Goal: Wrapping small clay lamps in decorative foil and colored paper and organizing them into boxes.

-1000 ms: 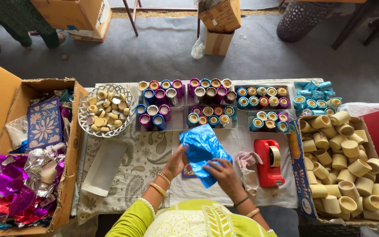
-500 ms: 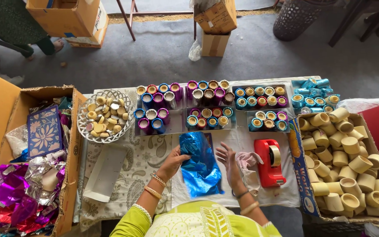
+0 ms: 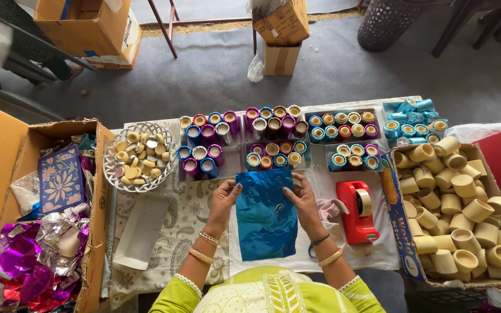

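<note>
The person is holding a shiny blue rectangular foil sheet (image 3: 266, 215) flat on the white cloth-covered table (image 3: 326, 255), right in front of the body. The sheet's long axis is running away from the person, top edge towards the trays, bottom edge near the chest. The left hand (image 3: 222, 200) is pinching the upper left corner, and the right hand (image 3: 304, 197) is pinching the upper right corner, so both are sitting at the far end of the foil, one on each side and equally near it. Each hand's fingers are closed lightly on the foil's edge, thumb over the top; the palms are not pressing down on the sheet.

Just beyond the foil's top edge, the small candle cups wrapped in blue, purple and pink foil (image 3: 273, 155) are standing in rows on clear trays. To the right hand's right, a red tape dispenser (image 3: 359, 211) is lying on the cloth, near the sheet but not touching it. Further right, a cardboard box of plain cream-coloured cups (image 3: 459, 203) is filling that end. To the left, a white wire basket of small wax pieces (image 3: 139, 156) is sitting, and an open cardboard box of crumpled purple and silver foil (image 3: 24, 266) is standing at the far left.
</note>
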